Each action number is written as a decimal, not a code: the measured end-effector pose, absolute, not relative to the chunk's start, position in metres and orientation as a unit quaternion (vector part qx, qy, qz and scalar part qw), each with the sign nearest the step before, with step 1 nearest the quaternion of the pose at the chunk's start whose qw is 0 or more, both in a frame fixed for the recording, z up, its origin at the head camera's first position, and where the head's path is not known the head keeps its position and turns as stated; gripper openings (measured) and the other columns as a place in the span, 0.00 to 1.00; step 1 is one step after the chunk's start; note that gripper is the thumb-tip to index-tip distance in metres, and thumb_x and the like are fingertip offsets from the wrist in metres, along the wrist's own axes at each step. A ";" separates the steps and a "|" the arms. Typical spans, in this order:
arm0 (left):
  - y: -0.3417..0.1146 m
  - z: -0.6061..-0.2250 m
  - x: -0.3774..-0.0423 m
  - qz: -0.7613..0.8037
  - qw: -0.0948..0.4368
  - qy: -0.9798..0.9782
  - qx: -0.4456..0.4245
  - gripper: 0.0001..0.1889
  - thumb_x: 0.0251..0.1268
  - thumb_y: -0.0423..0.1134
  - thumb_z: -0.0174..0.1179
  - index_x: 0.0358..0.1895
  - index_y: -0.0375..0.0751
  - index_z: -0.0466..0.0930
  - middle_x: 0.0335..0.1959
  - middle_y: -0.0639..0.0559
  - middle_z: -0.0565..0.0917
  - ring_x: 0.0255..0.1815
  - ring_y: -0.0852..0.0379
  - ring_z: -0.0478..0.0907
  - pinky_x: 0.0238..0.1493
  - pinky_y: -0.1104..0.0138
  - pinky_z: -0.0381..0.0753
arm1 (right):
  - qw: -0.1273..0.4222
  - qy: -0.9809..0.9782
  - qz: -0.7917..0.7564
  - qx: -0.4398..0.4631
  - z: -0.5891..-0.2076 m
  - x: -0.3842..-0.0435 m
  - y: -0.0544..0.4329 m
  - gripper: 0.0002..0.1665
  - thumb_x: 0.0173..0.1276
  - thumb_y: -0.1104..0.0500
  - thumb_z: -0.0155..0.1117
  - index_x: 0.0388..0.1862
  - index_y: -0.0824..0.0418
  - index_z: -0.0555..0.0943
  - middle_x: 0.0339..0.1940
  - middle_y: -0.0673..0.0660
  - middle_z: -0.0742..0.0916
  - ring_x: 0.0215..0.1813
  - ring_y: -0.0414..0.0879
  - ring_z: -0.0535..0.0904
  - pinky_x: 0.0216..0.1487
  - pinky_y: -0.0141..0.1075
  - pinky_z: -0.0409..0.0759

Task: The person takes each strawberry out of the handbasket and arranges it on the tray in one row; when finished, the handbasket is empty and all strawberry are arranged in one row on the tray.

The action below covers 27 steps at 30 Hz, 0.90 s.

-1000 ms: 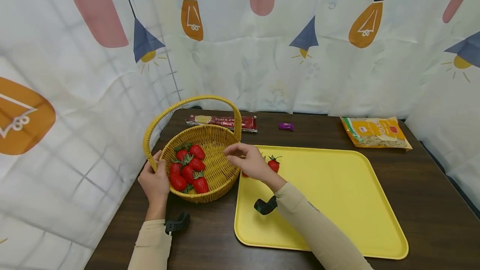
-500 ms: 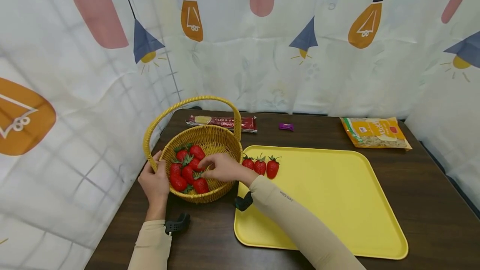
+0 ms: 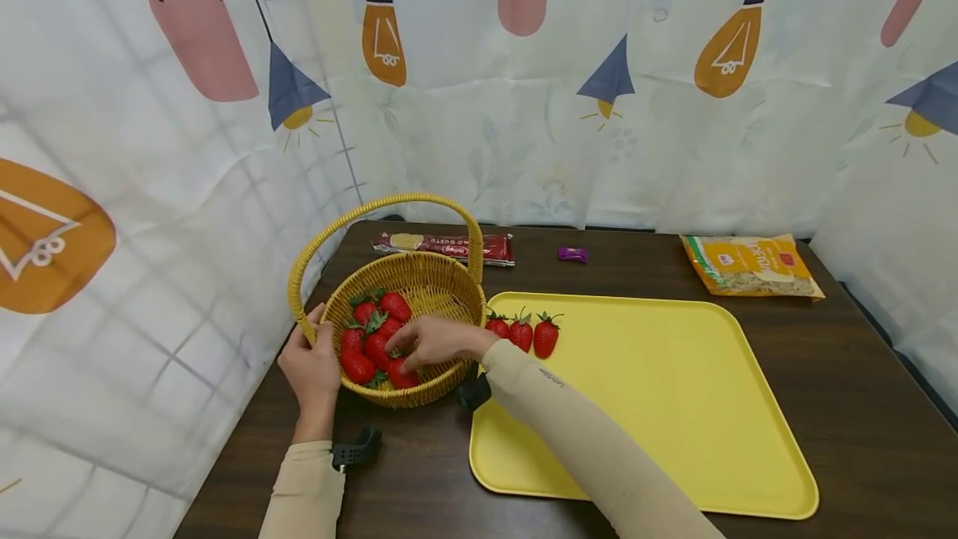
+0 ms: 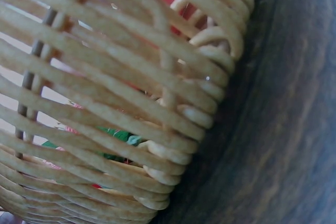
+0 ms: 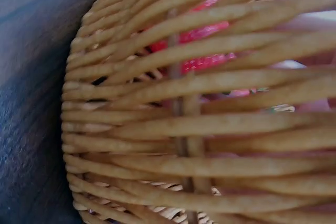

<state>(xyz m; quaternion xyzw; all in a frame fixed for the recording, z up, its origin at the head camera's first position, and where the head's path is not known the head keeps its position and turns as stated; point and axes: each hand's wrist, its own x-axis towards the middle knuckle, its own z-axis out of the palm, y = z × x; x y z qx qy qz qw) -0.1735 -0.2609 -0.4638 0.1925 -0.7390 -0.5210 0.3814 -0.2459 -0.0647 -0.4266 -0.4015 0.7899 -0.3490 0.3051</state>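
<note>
A yellow wicker basket [image 3: 441, 294] with a tall hoop handle stands on the left of the table, with several red strawberries [image 3: 358, 368] gathered in its left half. My left hand [image 3: 310, 368] grips its left rim at the foot of the handle. Inside the basket, my right hand [image 3: 437, 339] has thumb and forefinger apart, right at a strawberry [image 3: 402, 374] near the front; whether they pinch it I cannot tell. Both wrist views are filled by the basket's weave [image 4: 105, 77], with red showing through the slats [image 5: 205, 32] and the hands' fingertips hidden.
A yellow tray [image 3: 636, 406] lies right of the basket, with a row of strawberries [image 3: 545, 338] at its upper left corner. Along the back are a long dark red packet [image 3: 494, 249], a small purple wrapped candy [image 3: 572, 254] and a yellow food bag [image 3: 752, 264].
My right hand has moved left from above the tray's edge into the basket and down to the strawberries, uncovering the row on the tray. My left hand keeps its hold on the basket.
</note>
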 end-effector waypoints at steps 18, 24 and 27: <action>-0.259 -0.460 -0.174 -0.525 0.380 -0.738 0.188 0.15 0.68 0.36 0.55 0.54 0.44 0.86 0.18 0.53 0.78 0.16 0.64 0.55 0.23 0.69 0.58 | 0.355 0.739 -0.335 -0.465 -0.428 -0.246 -0.065 0.12 0.62 0.67 0.68 0.45 0.58 0.85 0.41 0.45 0.85 0.44 0.36 0.75 0.47 0.28 0.76; -0.259 -0.462 -0.176 -0.527 0.382 -0.733 0.199 0.15 0.68 0.37 0.56 0.53 0.45 0.86 0.34 0.42 0.85 0.21 0.60 0.62 0.27 0.70 0.62 | 0.287 0.742 -0.390 -0.463 -0.427 -0.245 -0.064 0.12 0.61 0.67 0.69 0.43 0.58 0.84 0.42 0.45 0.84 0.40 0.37 0.74 0.42 0.28 0.76; -0.259 -0.463 -0.175 -0.529 0.379 -0.732 0.202 0.15 0.68 0.37 0.56 0.53 0.44 0.86 0.37 0.37 0.86 0.23 0.61 0.65 0.29 0.70 0.64 | 0.232 0.749 -0.419 -0.458 -0.424 -0.240 -0.060 0.11 0.62 0.64 0.69 0.45 0.57 0.84 0.45 0.46 0.84 0.41 0.39 0.75 0.43 0.28 0.76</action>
